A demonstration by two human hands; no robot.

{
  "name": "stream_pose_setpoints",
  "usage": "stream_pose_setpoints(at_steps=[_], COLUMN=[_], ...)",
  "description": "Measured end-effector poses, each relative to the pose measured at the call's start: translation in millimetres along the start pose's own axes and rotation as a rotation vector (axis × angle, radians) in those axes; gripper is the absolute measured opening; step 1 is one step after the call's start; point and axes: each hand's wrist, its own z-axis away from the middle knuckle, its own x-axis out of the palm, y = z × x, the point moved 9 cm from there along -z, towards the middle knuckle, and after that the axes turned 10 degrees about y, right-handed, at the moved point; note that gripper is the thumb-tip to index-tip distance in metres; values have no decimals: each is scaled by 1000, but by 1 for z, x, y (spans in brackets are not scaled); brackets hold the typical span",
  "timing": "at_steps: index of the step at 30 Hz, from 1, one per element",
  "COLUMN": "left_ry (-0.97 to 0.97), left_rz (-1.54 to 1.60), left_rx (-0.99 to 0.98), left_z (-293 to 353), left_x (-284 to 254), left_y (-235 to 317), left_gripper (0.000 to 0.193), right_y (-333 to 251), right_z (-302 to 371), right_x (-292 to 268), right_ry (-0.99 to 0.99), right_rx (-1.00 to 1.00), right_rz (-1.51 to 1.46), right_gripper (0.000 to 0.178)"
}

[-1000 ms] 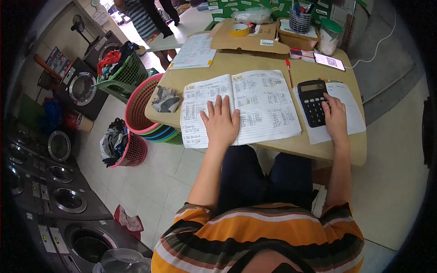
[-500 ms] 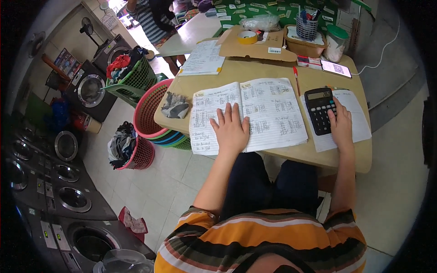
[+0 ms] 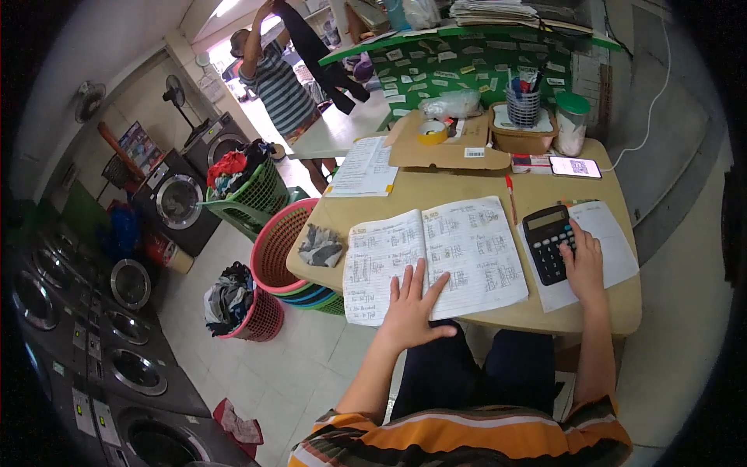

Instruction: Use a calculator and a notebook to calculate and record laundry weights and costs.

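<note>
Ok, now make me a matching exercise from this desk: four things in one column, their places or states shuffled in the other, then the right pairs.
Things:
1. Calculator
2. Notebook
3. Tape roll
4. Phone

Places or states:
A. Yellow, lying on the cardboard
B. Black, at the right hand
C. Lying flat with its screen glowing
D. Open, with the left hand on its lower part

Right pairs: 1-B, 2-D, 3-A, 4-C

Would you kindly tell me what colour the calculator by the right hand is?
The calculator has a black body; it shows best in the head view.
</note>
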Motion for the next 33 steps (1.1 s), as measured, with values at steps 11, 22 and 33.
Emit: stream_pose_setpoints(at_steps=[11,22,33], left_ry=[-15,245,341], left_rz=[-45,313,-143], left_rx=[35,-267,-338], left_z=[1,-32,-27], left_x=[18,-8,10], left_y=[3,-46,-62], left_gripper=[91,86,79], right_y=[-3,7,-1], right_z=[-3,-4,-3], right_x=[-6,10,-16], right_ry=[-18,0,120], right_rx=[6,-86,-108], right_rz=[-29,64,-128], right_gripper=[45,46,41])
